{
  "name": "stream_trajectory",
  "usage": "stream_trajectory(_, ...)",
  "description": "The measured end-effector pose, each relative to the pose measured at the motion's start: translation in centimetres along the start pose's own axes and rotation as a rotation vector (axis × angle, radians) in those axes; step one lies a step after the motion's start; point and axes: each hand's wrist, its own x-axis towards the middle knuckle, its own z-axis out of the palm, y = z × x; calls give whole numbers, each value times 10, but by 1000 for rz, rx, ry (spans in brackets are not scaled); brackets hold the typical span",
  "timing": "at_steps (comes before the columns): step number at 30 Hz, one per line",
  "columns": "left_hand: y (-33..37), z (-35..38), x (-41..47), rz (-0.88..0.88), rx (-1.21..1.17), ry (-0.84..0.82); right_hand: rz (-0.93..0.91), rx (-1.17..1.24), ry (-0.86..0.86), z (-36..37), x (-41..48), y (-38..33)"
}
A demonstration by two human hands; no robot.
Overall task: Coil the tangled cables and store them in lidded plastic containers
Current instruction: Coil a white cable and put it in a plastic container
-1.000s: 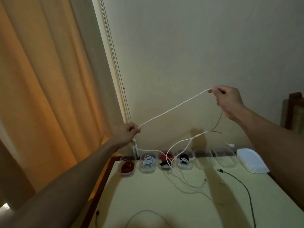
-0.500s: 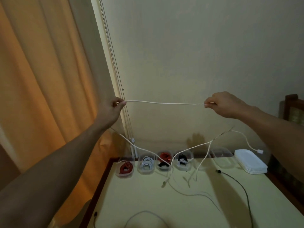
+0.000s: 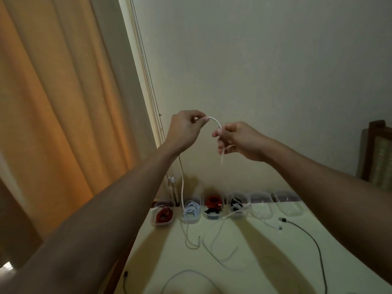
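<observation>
The hands have come together since half a second ago, when they held the white cable (image 3: 215,121) stretched level between them; now only a short arch of it spans the gap. The left hand (image 3: 186,129) pinches one side of the arch between thumb and forefinger, its other fingers curled in; the right hand (image 3: 240,142) curls its fingers round the other side, and a blurred stub hangs just below them. From the left hand the smooth, round cord drops straight to the table (image 3: 265,272), pale yellow-green and matt, where its slack lies in loose loops; a thin black cable (image 3: 314,240) with a metal plug curves along the right side; another pale cable (image 3: 184,272) arcs at the near edge. Along the far edge stands a row of clear, round-cornered plastic containers (image 3: 261,197), open-topped; the four at the left hold coils, red, white, red with black, black with white. An orange curtain (image 3: 53,102) hangs in soft folds at the left; thin blind cords (image 3: 148,81) run down beside it; a dark wooden chair (image 3: 377,149) with a woven back shows at the right edge.
</observation>
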Motion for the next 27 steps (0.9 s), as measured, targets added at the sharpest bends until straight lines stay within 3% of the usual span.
stream_trajectory(6,-38,-9,-34,-177,-60,-239,-120,-51,499,-45,9,12)
stream_trajectory(9,-63,-17,-56,-238,-89,-270,-155,-140,772,-81,6,22)
stream_trajectory(11,-81,-23,-71,-303,-113,-261,-175,-322,926,-105,-5,31)
stream_trajectory(13,-96,-26,-84,-342,-130,-243,-206,-697,842,-121,-21,45)
stream_trajectory(16,-96,-22,-94,-362,-150,-228,-250,-1114,380,-113,-36,58)
stream_trajectory(19,-69,-3,-97,-379,-169,-304,-222,-999,116,-75,-38,60)
stream_trajectory(23,-30,35,-102,-522,-370,-411,-166,-681,68,-26,-36,61)
stream_trajectory(27,-17,56,-99,-726,-725,-451,-184,-552,58,4,-39,64)
